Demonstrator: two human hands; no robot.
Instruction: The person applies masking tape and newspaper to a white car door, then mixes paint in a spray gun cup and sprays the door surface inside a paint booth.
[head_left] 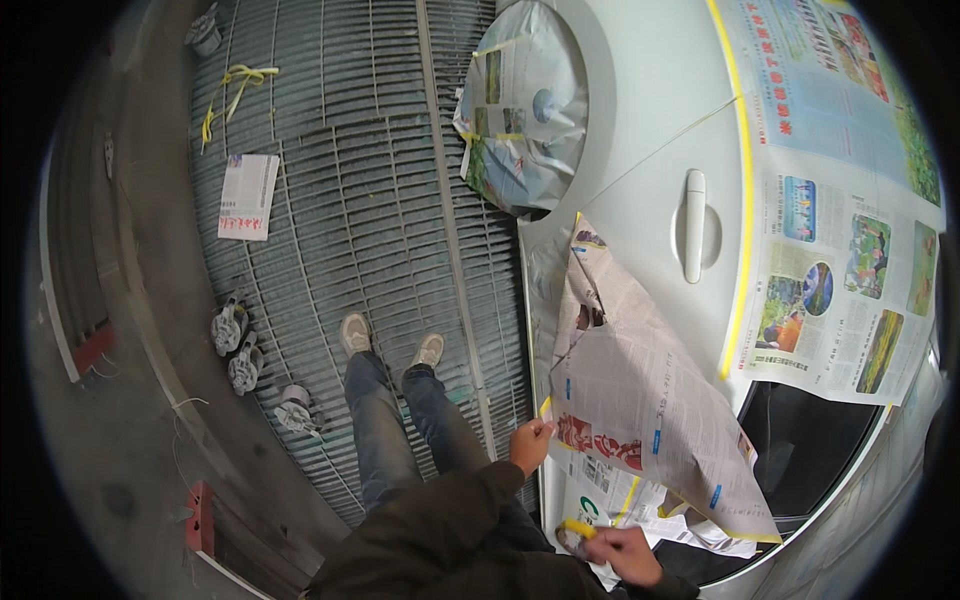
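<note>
My left hand (531, 447) pinches the edge of a large newspaper sheet (640, 400), where a bit of yellow tape shows. The sheet hangs loosely over the side of a pale car body (640, 120), folded to a peak near the wheel arch. Lower down, my right hand (626, 555) closes around a roll of yellow masking tape (574, 534). Another printed sheet with a yellow tape strip (628, 500) lies on the car beneath the hanging newspaper. A silver door handle (694, 226) is left uncovered.
Taped newspaper (840, 200) covers the car's windows, and masked plastic (530, 110) covers the wheel. On the slatted metal floor grating (350, 200) lie yellow tape scraps (235, 90), a folded newspaper (248, 197) and several crumpled grey bundles (230, 325). A dark window (800, 440) shows at right.
</note>
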